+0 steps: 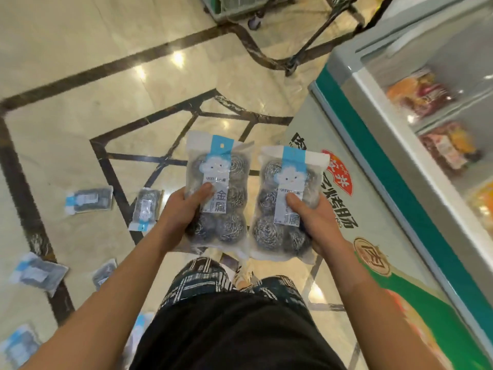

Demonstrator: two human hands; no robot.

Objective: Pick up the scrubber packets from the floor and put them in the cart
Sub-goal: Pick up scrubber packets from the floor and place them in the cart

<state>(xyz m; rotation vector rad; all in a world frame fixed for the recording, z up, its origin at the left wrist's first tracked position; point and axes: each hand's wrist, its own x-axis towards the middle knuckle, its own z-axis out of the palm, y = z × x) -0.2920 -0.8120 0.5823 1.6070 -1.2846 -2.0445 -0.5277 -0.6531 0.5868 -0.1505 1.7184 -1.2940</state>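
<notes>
I'm in a shop: a glass-topped chest freezer [416, 145] of packaged food [421, 93] stands on polished tiled floor [80, 49].

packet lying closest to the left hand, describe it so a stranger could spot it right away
Start at the dark diamond inlay in the marble floor. On its lower left edge, just left of the left hand, lies one scrubber packet. Unlike its flat neighbour, it lies lengthwise, blue header toward the viewer.

bright overhead light, glare spots on floor [160, 84]; edges blurred, wide-angle warped.
</notes>
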